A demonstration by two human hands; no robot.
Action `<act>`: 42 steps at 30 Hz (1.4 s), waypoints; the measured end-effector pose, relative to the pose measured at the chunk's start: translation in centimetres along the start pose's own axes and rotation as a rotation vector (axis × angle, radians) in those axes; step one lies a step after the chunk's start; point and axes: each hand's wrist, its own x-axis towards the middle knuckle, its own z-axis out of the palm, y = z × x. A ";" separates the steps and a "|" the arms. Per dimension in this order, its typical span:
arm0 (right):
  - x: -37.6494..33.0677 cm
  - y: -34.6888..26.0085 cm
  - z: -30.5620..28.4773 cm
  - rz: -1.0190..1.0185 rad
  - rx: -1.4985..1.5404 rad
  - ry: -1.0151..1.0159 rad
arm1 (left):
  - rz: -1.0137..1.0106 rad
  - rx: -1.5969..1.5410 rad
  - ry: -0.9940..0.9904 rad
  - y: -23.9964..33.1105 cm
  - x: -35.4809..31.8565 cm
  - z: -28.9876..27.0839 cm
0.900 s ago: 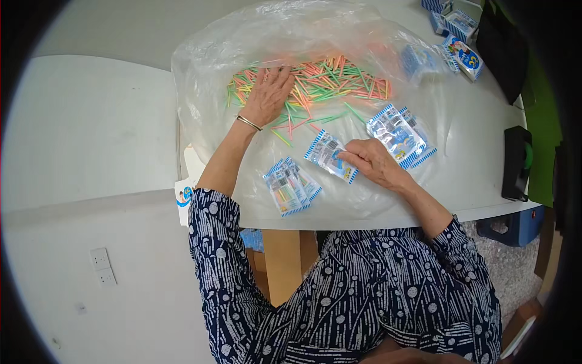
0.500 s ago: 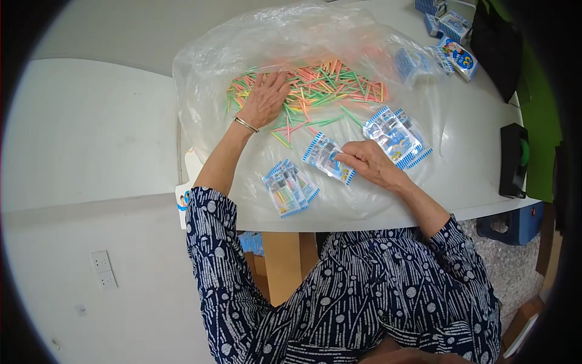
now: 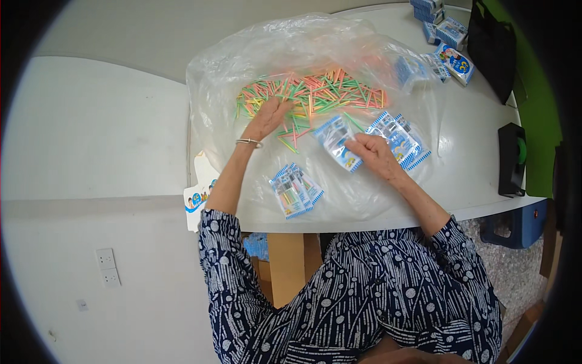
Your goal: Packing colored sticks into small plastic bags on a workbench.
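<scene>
A long heap of thin pink, green and yellow sticks (image 3: 339, 91) lies on a clear plastic bag (image 3: 236, 57) spread over the table. My left hand (image 3: 265, 119), with a bangle at the wrist, is at the heap's near left side, its fingers curled in on some sticks; the fingertips are partly hidden. My right hand (image 3: 377, 156) pinches a blue-and-white plastic packet (image 3: 336, 139) by its right side, tilted above the bag. Right of it lie several flat packets (image 3: 405, 142), overlapping. Nearer me on the left is a small fanned pile of packets with sticks inside (image 3: 296, 191).
Blue-and-white packs (image 3: 454, 60) are stacked at the far right, beside a black bag (image 3: 491, 51). A black holder with a green roll (image 3: 512, 159) stands at the right edge. A printed white card (image 3: 197, 197) sticks out at the table's left edge. Below right is a blue stool (image 3: 515, 227).
My left hand has gone from spread flat over the heap to curled at its near side. The packet in my right hand has been raised and moved slightly right. The head view has shifted a little.
</scene>
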 end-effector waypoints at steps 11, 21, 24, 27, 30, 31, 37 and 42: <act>6.3 -3.5 4.0 0.203 1.076 0.524 | 0.067 -2.171 -0.066 5.2 1.2 5.8; 10.7 -4.2 6.2 0.132 1.295 0.531 | 0.096 -1.993 0.398 5.8 2.6 5.3; 10.6 -3.8 5.5 0.151 1.281 0.531 | 0.058 -1.878 0.464 6.4 2.3 5.2; 10.0 -3.9 5.0 0.113 1.164 0.507 | 0.086 -1.881 0.467 6.1 2.1 4.8; 9.3 -3.3 4.0 -0.031 0.969 0.469 | 0.081 -1.716 0.472 5.8 2.1 4.4; 9.0 -3.2 3.6 -0.026 0.898 0.427 | 0.139 -1.614 0.546 5.4 2.3 4.5; 6.4 -4.6 1.9 -0.061 0.661 0.377 | 0.162 -1.225 0.629 3.3 2.7 4.0; 4.7 -3.8 0.6 -0.026 0.563 0.325 | 0.107 -1.197 0.627 4.1 2.4 3.8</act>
